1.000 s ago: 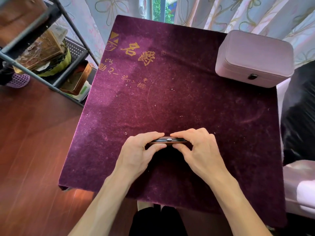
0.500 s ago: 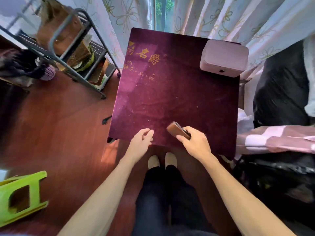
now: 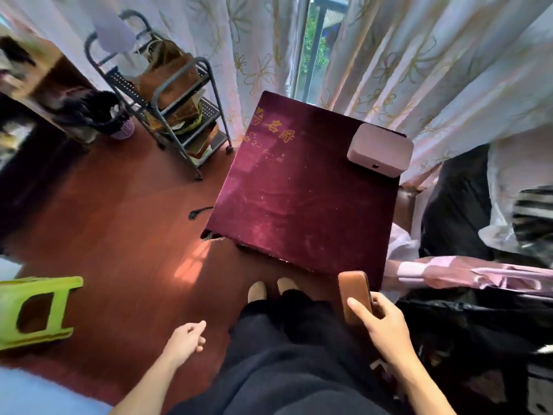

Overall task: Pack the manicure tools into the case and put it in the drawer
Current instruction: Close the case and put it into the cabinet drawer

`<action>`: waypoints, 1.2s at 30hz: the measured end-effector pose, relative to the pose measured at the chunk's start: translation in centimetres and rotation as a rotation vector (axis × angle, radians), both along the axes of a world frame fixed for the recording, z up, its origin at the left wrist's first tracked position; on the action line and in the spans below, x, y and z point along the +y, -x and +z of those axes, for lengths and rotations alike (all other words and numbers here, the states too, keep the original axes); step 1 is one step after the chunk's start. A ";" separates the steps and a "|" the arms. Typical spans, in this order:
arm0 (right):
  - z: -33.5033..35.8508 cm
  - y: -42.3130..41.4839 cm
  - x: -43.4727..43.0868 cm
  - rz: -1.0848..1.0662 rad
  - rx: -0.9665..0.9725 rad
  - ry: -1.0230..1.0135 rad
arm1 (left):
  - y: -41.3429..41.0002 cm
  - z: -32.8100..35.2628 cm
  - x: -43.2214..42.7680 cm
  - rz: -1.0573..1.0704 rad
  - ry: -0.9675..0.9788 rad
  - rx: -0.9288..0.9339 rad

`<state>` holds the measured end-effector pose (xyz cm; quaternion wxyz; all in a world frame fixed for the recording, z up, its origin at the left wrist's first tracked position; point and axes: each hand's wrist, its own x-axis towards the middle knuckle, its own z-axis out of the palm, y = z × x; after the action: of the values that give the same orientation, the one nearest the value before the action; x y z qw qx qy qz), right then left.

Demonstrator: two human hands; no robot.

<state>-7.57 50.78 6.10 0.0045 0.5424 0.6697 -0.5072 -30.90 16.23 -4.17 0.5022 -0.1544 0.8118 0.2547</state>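
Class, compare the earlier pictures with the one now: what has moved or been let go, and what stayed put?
The brown case left the tabletop: the right hand alone now carries it off the near edge. The left hand let go and hangs empty. The pink box stayed on the purple table.

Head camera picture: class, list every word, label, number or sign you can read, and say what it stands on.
"名爵": gold characters on the purple velvet table cover, far left corner.
Gold emblem beside them: a sign, shape unclear.
Smaller gold lines beneath: too blurred to read.
Brown case in the right hand: no text shows.
Pink box: no text shows.
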 end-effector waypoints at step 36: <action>1.5 34.0 -13.6 1.124 0.092 0.092 | -5.7 3.5 -13.1 1.040 -0.028 0.076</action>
<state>-41.52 37.21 7.62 0.2684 0.0787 0.8322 -0.4788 -25.23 3.13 -0.66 0.2814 -0.5211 0.6422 0.4866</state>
